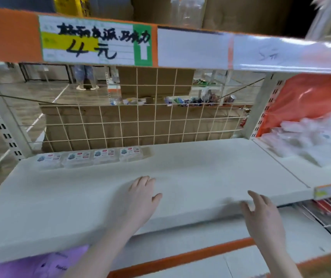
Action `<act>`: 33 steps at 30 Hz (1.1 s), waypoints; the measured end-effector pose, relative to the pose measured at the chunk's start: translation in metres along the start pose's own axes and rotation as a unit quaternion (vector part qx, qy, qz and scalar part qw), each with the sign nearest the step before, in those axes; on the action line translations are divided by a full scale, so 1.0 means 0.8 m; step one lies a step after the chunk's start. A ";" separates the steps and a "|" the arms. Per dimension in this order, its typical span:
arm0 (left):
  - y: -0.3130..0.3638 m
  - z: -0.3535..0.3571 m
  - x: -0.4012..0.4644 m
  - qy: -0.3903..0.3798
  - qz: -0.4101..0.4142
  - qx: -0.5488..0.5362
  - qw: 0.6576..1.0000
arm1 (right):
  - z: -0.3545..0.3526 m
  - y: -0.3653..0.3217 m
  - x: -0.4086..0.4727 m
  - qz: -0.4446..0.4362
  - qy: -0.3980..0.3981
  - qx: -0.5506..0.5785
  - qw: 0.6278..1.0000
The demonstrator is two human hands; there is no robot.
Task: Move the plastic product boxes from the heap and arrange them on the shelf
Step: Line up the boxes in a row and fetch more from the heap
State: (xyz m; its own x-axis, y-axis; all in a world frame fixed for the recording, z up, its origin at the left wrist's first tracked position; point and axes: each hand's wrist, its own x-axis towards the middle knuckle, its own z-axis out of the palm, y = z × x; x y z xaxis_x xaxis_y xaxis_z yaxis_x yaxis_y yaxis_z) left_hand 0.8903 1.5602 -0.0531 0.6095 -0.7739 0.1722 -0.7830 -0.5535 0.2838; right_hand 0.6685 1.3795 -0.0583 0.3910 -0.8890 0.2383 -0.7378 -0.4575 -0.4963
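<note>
A white shelf board [200, 169] fills the middle of the head view. Along its back left edge stands a row of several clear plastic product boxes [89, 157] with printed labels, against a wire grid. A heap of clear plastic boxes [317, 137] lies on the adjoining shelf section at the right, beside an orange bag [311, 101]. My left hand [140, 199] hovers over the middle of the shelf with fingers relaxed, holding nothing. My right hand [263, 215] is at the shelf's front edge, fingers spread, empty.
An orange upper rail [8, 35] with a handwritten price label [96, 43] hangs above. The wire grid back panel [140, 121] shows cardboard cartons behind it. A person's legs [85, 77] stand far off on the floor. A lower shelf with an orange edge [180, 257] lies beneath.
</note>
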 end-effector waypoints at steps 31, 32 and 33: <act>0.506 0.175 0.215 0.019 0.093 -0.030 0.995 | -0.174 0.391 0.257 0.007 0.015 0.009 1.000; 0.506 0.178 0.223 0.018 0.090 -0.027 0.995 | -0.169 0.392 0.267 0.009 0.015 0.018 1.000; 0.505 0.181 0.232 0.017 0.088 -0.026 0.996 | -0.163 0.392 0.277 0.011 0.015 0.026 0.999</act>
State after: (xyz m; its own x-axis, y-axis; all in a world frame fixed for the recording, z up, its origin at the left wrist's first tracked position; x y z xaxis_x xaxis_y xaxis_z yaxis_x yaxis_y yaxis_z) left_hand 0.6687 1.1485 -0.0433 0.4672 -0.8464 0.2556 -0.8716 -0.3925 0.2937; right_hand 0.4522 1.0369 -0.0525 0.3578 -0.8993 0.2514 -0.7160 -0.4371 -0.5444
